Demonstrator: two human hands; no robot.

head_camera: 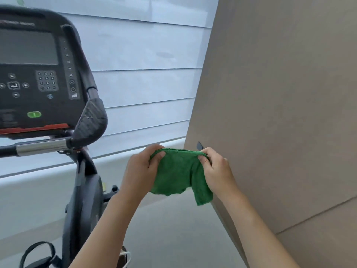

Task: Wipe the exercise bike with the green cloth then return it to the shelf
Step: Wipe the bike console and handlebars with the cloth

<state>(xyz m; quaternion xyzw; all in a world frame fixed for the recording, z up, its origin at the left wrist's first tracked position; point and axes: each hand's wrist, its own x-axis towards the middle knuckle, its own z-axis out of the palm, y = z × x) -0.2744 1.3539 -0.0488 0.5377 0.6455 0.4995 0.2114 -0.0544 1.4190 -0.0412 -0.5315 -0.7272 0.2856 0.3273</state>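
- The exercise bike [81, 190] is cut by the left and bottom edges; its seat and left handlebar are out of view.
- The console [38, 74] lettering and button marks are too blurred to read.
- The green cloth [179, 175] hides the fingertips of both hands.
- A small dark fitting [200, 146] on the beige panel [280, 113] cannot be identified.
- The pedal strap [38, 254] runs off the bottom edge.

Bare forearms [108, 225], no sleeves

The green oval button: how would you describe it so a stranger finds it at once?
Look at the exercise bike on the left, at its black console. Low on that panel, above the red strip, sits the green oval button, the only green, glowing control among small grey round keys.
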